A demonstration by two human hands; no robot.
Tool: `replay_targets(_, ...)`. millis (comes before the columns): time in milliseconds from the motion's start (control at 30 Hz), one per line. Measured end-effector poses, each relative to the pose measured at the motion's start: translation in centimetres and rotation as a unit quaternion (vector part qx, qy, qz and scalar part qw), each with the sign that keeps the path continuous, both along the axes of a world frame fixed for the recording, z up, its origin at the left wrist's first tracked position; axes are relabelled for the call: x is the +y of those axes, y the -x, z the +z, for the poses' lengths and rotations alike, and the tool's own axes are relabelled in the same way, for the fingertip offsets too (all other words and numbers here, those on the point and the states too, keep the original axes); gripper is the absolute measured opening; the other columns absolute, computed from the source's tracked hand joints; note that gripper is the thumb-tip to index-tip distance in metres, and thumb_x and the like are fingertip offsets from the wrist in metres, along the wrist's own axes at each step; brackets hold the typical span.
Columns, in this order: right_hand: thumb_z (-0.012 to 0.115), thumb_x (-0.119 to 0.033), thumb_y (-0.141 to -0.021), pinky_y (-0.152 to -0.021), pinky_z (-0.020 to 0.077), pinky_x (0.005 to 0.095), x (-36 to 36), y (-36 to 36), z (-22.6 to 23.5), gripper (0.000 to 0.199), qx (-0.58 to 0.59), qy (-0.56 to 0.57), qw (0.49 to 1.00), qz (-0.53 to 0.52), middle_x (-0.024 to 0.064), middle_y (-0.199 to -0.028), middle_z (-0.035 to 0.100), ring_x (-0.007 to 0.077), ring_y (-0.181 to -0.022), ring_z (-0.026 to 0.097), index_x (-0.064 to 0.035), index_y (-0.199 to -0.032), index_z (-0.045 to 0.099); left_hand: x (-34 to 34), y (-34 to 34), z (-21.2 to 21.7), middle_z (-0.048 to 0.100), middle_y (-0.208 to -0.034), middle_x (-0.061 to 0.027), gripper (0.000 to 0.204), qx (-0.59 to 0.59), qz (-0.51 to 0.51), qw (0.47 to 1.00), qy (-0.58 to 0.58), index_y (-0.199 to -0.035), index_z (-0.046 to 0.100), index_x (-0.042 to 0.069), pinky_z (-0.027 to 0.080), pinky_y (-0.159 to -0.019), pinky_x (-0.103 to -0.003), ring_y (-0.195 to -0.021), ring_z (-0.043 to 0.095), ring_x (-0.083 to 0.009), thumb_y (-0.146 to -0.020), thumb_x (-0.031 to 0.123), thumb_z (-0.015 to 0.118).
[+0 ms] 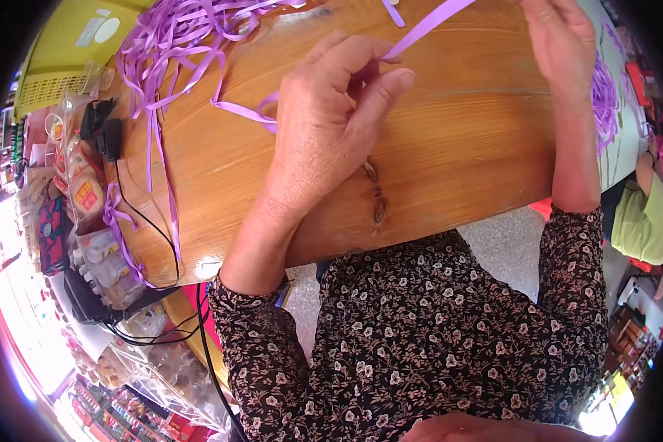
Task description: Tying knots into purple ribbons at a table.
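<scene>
1. Brown wood makes the worktop, with two floral sleeves at its near edge; one black cable follows its left edge to the near left corner.
2. Left hand, above the worktop's middle, is closed, thumb and curled fingers pinching one purple ribbon, probably so the strip runs straight.
3. Right hand is raised toward the far right corner; its fingertips are cut off, so I cannot tell whether they grip the ribbon.
4. One tangled heap of the same ribbon lies toward the far left corner, seemingly within the left hand's reach; one strand runs behind that hand, and two tails hang nearer.
5. Past the right edge, one purple bundle lies on a white surface, perhaps kept apart against tangling.
6. Beyond the far left corner stands one yellow-green basket.
</scene>
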State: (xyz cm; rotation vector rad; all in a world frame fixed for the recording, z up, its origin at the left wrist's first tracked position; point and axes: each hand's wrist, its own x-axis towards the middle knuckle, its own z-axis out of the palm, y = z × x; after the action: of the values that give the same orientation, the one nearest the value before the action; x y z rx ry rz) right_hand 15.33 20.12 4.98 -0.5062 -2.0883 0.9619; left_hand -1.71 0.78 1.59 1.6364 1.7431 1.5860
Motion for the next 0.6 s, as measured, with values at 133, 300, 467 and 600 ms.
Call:
replay_targets(133,0.054,-0.009,-0.090,-0.070,0.0436,0.0244,4.5,-1.0,-0.6,0.010,0.308,0.215,0.925,0.049,0.0018,-0.081,0.059,0.0106,-0.076,0.054,-0.0025,-0.089,0.062,-0.6,0.8,-0.3,0.057,-0.070,0.0027,0.006,-0.126,0.008,0.991,0.051,-0.086,0.063,-0.001,0.039,-0.054,-0.019,-0.062,0.047,-0.0025,-0.084,0.004,0.065)
replay_targets(300,0.054,-0.012,-0.091,-0.070,0.0431,0.0244,7.2,-3.4,0.1,0.012,0.473,0.402,0.784,0.017,0.0036,-0.084,0.059,0.0108,-0.078,0.053,-0.0031,-0.095,0.062,-1.1,1.7,1.1,0.054,-0.067,0.0056,0.011,-0.252,0.010,0.967,0.044,-0.088,0.067,0.000,0.036,-0.055,-0.017,-0.060,0.045,-0.0021,-0.087,0.011,0.065)
replay_targets(467,0.066,-0.014,-0.085,-0.079,0.0458,0.0289,2.5,-0.3,0.1,0.025,0.117,-0.128,0.969,-0.175,0.0046,-0.093,0.062,0.0146,-0.090,0.058,-0.0034,-0.107,0.061,-0.6,0.9,1.2,0.050,-0.066,0.0075,0.012,-0.311,-0.019,0.947,0.070,-0.093,0.068,0.002,0.029,-0.051,-0.017,-0.058,0.038,-0.0006,-0.088,0.013,0.064)
replay_targets(600,0.071,-0.007,-0.078,-0.075,0.0483,0.0278,-3.9,2.0,3.1,0.029,0.046,-0.375,0.925,-0.037,0.0062,-0.094,0.064,0.0184,-0.089,0.061,-0.0045,-0.106,0.064,-1.4,0.7,1.7,0.049,-0.066,0.0079,0.013,-0.327,-0.024,0.941,0.086,-0.097,0.067,0.002,0.029,-0.052,-0.017,-0.059,0.037,-0.0004,-0.089,0.010,0.063)
